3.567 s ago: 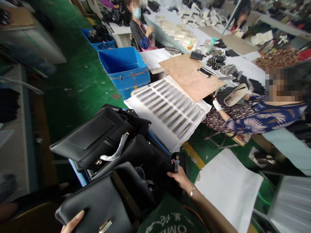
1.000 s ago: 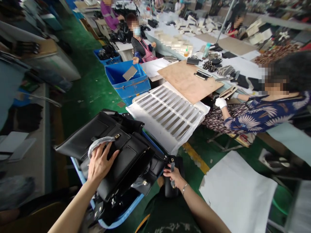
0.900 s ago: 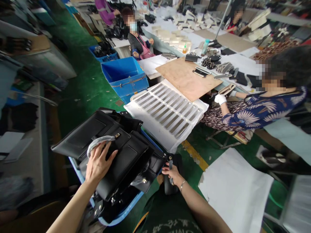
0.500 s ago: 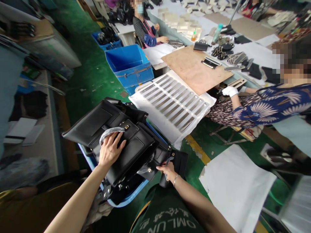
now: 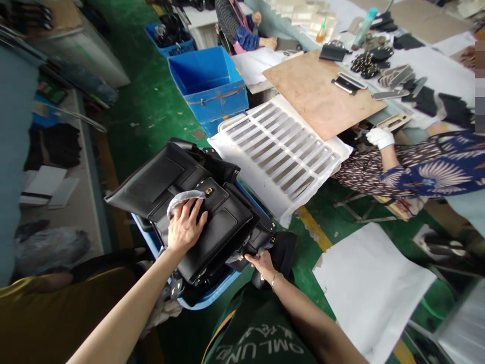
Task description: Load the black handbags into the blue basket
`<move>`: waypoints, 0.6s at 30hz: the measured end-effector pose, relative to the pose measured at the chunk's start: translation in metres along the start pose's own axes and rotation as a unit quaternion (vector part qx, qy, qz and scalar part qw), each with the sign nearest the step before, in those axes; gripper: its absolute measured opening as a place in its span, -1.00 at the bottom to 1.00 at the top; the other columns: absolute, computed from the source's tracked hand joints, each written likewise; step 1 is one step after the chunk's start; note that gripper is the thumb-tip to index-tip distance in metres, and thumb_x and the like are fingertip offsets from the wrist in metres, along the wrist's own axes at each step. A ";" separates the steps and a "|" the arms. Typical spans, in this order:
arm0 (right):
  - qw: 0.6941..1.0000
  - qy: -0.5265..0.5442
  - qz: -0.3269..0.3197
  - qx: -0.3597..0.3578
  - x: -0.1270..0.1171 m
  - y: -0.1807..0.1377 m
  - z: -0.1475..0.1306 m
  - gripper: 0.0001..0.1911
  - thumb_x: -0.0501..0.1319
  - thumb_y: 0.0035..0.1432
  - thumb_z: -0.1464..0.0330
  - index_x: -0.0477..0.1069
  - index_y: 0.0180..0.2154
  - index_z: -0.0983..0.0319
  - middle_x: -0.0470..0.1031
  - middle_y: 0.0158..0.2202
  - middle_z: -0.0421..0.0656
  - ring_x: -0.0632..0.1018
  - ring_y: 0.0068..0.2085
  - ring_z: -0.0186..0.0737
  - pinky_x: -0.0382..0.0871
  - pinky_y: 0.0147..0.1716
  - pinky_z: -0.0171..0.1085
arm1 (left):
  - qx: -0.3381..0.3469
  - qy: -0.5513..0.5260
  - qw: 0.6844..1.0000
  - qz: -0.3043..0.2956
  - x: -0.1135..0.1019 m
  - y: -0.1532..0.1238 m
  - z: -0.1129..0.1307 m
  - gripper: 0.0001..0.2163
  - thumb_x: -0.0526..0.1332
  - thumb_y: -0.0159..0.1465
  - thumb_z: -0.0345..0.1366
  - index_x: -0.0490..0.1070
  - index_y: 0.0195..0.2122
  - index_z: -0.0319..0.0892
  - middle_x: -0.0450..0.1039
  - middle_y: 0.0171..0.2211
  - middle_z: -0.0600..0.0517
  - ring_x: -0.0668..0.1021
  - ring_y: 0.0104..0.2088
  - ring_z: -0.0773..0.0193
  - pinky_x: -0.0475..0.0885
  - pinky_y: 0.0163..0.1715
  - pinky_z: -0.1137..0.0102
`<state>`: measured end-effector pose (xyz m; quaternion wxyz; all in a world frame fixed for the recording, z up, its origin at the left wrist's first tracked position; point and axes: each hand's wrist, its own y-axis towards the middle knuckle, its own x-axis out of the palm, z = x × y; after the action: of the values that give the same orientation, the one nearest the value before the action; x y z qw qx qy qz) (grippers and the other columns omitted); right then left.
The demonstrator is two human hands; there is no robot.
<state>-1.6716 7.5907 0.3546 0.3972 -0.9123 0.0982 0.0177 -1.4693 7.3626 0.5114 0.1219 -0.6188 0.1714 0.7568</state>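
Note:
My left hand (image 5: 186, 226) lies on a black handbag (image 5: 223, 220) with its fingers stretched out over the front. Its fingertips rest by the plastic-wrapped handle (image 5: 184, 195) and below a gold clasp (image 5: 208, 191). This bag lies on top of several other black bags in a blue basket (image 5: 215, 297). Low on the right side of the pile, my right hand (image 5: 264, 266) is closed round what looks like the plastic-wrapped handle of another black bag (image 5: 285, 251). That bag hangs at the basket's edge, partly hidden by the hand.
Beyond the basket stands a white slatted rack (image 5: 290, 151), with a blue bin (image 5: 215, 103) behind it. A brown board (image 5: 318, 96) lies on the worktable. A co-worker's white-gloved hand (image 5: 380, 137) is at right. A white sheet (image 5: 371, 288) covers something low at right.
The view has shifted, so the surroundings sit a little farther right and higher. Both hands keep their places on the bags. The co-worker's gloved hand stays near the table edge.

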 end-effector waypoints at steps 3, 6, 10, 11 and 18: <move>0.999 -0.031 -0.039 -0.022 -0.006 -0.004 -0.003 -0.65 0.49 -0.12 0.17 0.48 -0.44 0.28 0.49 -0.55 -0.21 0.51 -0.52 -0.28 0.31 -0.51 -0.38 | -0.006 -0.001 1.000 -0.007 0.000 0.000 0.000 -0.46 0.08 0.42 -0.12 0.15 0.40 -0.11 0.24 0.34 -0.19 0.23 0.35 -0.18 0.32 0.21 -0.06; 0.996 -0.086 0.001 -0.020 -0.002 -0.006 -0.005 -0.66 0.50 -0.11 0.16 0.52 -0.48 0.29 0.52 -0.54 -0.16 0.53 -0.47 -0.23 0.29 -0.48 -0.37 | -0.002 0.006 1.000 -0.008 -0.001 0.001 0.001 -0.47 0.07 0.43 -0.11 0.16 0.39 -0.12 0.24 0.34 -0.18 0.24 0.35 -0.15 0.32 0.22 -0.06; 0.982 -0.164 0.088 -0.004 0.016 -0.005 -0.008 -0.66 0.44 0.02 0.12 0.57 -0.46 0.28 0.61 -0.42 -0.01 0.59 -0.33 -0.12 0.30 -0.38 -0.34 | -0.008 0.011 1.000 -0.010 0.000 0.001 0.002 -0.47 0.05 0.43 -0.12 0.16 0.40 -0.12 0.25 0.34 -0.19 0.23 0.35 -0.13 0.35 0.19 -0.04; 0.978 -0.181 0.107 0.003 0.021 -0.003 -0.009 -0.67 0.42 0.06 0.12 0.58 -0.44 0.28 0.62 -0.37 0.03 0.60 -0.30 -0.09 0.30 -0.36 -0.32 | -0.010 0.010 1.000 -0.011 0.000 0.001 0.002 -0.47 0.05 0.43 -0.12 0.15 0.40 -0.12 0.24 0.34 -0.19 0.23 0.36 -0.13 0.35 0.19 -0.05; 0.964 -0.203 0.166 0.050 0.037 0.006 -0.019 -0.74 0.38 0.12 0.17 0.62 -0.36 0.25 0.64 -0.31 0.07 0.64 -0.25 0.03 0.33 -0.35 -0.25 | -0.016 0.015 0.999 -0.034 -0.004 0.001 0.008 -0.45 0.04 0.43 -0.11 0.09 0.42 -0.09 0.22 0.36 -0.19 0.20 0.37 -0.16 0.33 0.18 -0.09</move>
<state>-1.6371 7.5663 0.3593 0.4454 -0.8393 0.1669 0.2632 -1.4756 7.3649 0.5166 0.1351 -0.6376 0.1401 0.7454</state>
